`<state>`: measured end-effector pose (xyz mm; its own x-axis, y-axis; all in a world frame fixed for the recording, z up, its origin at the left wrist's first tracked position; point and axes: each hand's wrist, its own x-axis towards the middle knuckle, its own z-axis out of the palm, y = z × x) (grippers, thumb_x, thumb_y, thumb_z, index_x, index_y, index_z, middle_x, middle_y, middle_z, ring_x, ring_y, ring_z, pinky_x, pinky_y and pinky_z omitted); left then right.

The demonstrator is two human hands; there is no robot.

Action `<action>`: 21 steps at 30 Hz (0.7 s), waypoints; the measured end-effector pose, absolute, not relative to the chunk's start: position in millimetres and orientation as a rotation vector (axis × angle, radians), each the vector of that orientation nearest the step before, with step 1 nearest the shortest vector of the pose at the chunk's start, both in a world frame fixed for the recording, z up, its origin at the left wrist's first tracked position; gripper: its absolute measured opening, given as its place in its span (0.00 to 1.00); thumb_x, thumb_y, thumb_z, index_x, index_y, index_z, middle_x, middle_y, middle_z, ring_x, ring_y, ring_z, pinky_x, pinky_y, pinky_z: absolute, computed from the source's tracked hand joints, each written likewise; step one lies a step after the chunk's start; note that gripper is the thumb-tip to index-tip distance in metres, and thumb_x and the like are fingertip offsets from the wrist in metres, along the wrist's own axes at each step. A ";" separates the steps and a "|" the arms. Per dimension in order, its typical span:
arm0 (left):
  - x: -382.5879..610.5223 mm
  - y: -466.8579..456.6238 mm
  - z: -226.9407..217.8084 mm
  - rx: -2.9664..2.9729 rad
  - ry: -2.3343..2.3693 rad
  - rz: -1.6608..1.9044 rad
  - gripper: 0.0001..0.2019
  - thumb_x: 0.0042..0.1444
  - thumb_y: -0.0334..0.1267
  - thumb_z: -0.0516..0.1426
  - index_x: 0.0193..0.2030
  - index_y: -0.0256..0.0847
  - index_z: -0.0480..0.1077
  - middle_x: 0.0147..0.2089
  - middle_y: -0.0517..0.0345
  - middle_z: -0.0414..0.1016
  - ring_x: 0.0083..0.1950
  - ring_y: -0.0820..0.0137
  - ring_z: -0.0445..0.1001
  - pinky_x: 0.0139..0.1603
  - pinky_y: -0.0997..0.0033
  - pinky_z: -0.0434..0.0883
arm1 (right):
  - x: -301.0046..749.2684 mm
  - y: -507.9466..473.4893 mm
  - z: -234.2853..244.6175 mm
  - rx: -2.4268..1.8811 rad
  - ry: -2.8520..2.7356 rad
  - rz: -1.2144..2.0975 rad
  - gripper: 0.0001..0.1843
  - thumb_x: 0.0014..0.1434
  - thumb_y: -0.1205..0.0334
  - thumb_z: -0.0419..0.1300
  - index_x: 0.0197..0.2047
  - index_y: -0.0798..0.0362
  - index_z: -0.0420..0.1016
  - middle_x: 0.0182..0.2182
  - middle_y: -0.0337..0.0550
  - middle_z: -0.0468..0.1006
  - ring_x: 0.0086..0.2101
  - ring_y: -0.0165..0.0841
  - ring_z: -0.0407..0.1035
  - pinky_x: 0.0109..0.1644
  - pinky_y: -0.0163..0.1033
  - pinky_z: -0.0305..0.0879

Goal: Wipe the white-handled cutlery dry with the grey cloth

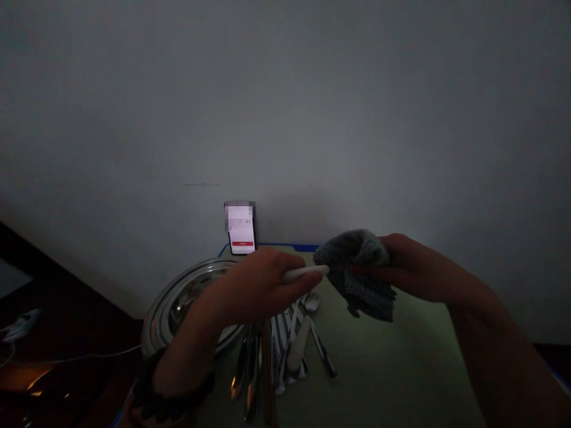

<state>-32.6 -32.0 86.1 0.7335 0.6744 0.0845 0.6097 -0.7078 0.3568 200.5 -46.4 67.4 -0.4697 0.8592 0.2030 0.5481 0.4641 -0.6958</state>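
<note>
My left hand (259, 285) is closed round a slim white handle (307, 272), whose rounded end points right towards a grey patterned cloth (368, 291). What kind of utensil it belongs to cannot be made out. My right hand (413, 267) grips the bunched cloth, which hangs down loosely over the table. Whether the white end touches the cloth is unclear in the dim light. Below my hands lies a loose pile of cutlery, with a spoon (312, 303) and a pale flat-handled piece (298, 345) among several metal pieces.
To the left is a round shiny metal tray (156, 315), partly behind my left forearm. A lit phone (242, 235) leans against the wall (357, 119) at the back edge of the pale green table (379, 368). A white cable (89, 356) runs at the lower left.
</note>
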 end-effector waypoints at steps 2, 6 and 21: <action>-27.7 -33.2 85.1 2.654 1.005 0.289 0.23 0.60 0.50 0.42 0.26 0.37 0.66 0.19 0.65 0.58 0.20 0.79 0.58 0.21 0.77 0.51 | 198.7 -44.9 65.8 -1.184 -2.189 0.672 0.08 0.55 0.60 0.55 0.32 0.53 0.74 0.25 0.37 0.76 0.24 0.29 0.68 0.26 0.32 0.63; -28.8 -31.9 86.4 2.654 1.011 0.287 0.23 0.60 0.50 0.42 0.25 0.37 0.66 0.18 0.65 0.57 0.20 0.79 0.57 0.21 0.77 0.51 | 190.7 -41.5 61.9 -1.222 -2.216 0.465 0.06 0.52 0.67 0.55 0.31 0.53 0.73 0.22 0.35 0.74 0.22 0.27 0.65 0.24 0.30 0.59; -41.2 -35.0 96.4 2.665 1.058 0.230 0.20 0.60 0.50 0.44 0.30 0.41 0.69 0.20 0.66 0.61 0.22 0.78 0.62 0.24 0.77 0.54 | 199.0 -47.5 70.2 -1.041 -2.282 0.756 0.08 0.55 0.67 0.54 0.38 0.57 0.71 0.28 0.38 0.73 0.26 0.26 0.65 0.27 0.29 0.61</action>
